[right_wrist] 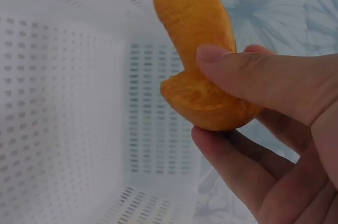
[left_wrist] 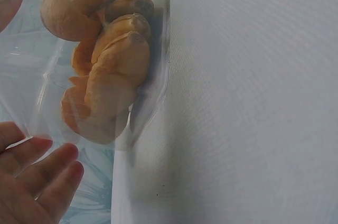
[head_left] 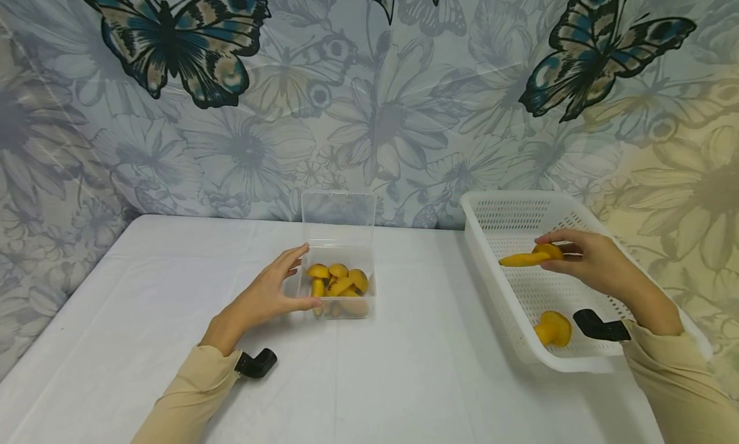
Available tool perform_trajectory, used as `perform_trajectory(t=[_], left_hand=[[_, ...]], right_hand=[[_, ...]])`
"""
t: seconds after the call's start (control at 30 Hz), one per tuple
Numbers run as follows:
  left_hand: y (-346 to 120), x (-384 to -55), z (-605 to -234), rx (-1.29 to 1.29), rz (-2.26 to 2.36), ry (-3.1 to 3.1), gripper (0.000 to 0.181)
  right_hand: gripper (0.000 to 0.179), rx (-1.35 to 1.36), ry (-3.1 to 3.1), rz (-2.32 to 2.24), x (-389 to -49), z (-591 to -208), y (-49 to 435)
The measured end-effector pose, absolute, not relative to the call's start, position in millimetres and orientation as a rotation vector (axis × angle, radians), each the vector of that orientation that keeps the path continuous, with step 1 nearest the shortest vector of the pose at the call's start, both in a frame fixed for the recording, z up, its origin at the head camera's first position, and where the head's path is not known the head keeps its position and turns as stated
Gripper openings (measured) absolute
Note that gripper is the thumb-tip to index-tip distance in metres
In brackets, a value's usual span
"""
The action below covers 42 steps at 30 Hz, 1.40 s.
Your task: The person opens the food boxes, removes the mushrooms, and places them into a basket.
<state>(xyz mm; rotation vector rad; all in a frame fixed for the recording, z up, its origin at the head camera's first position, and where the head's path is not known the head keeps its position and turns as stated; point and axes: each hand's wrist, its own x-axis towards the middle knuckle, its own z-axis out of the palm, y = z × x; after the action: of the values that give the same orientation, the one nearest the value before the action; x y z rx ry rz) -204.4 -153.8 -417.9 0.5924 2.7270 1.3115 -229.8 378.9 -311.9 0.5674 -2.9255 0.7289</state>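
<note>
Over the white plastic basket [head_left: 495,315], my right hand [head_left: 594,259] pinches a yellow mushroom [head_left: 528,258] by thumb and fingers, its stem pointing left. In the right wrist view the thumb lies across the stem of this mushroom [right_wrist: 198,28]. Another yellow mushroom [head_left: 554,328] lies on the basket's floor near the front. My left hand [head_left: 262,295] spreads round the left side of a clear plastic box [head_left: 371,306], thumb at the front corner and fingertips toward the back. Several yellow mushrooms [head_left: 340,280] are heaped in the box, and its lid [head_left: 339,216] stands raised behind.
A white cloth [head_left: 404,354] covers the table, with the box near its middle and the basket at its right. Behind the table hangs a backdrop [head_left: 398,136] printed with flowers and butterflies. Black wrist cameras [head_left: 256,364] stick out from both sleeves.
</note>
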Motion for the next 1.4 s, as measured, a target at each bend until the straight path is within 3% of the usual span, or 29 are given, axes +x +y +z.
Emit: perform_trajectory(t=[1.07,1.4], left_hand=[[-153.7,-203.5,-417.4,0.595,1.326,2.702,0.103],[-154.1,-204.1,-416.5,0.592,1.317,2.708,0.104]], right_hand=[[0.031,0.785,-3.212,0.785,-241.1,-347.5,388.2],[0.029,0.74,-3.278,0.781,-239.5,-346.5,386.3]])
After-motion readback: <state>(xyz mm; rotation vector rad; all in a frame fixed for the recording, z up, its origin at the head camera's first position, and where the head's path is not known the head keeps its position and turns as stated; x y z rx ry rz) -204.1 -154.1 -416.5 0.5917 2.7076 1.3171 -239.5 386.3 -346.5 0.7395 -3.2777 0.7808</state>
